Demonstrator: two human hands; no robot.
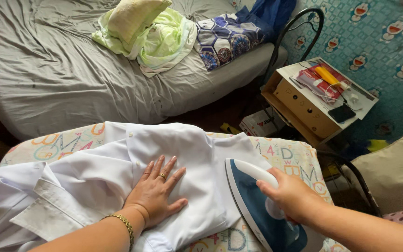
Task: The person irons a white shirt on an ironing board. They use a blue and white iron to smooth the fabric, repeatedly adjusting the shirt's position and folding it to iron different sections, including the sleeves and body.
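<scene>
A white shirt (pixel 94 186) lies spread over the patterned ironing board (pixel 299 161). The left hand (pixel 157 193) presses flat on it, fingers spread, grip open, holding nothing. Just right, the right hand (pixel 288 193) has its grip closed around the handle of a blue iron (pixel 257 210) resting at the shirt's right edge. Far behind stands a grey bed (pixel 47 70).

A brown cardboard box (pixel 304 109) stands open-sided on the floor at about two o'clock, topped by a white flat board (pixel 323 70). On that board lie red flat packets (pixel 320 81) with a yellow tube-shaped package (pixel 328 75) across them, and a small dark phone-like slab (pixel 342 113), its screen blank. Below the box, toward three o'clock, a white carton with red print (pixel 262 123) sits on the floor.
</scene>
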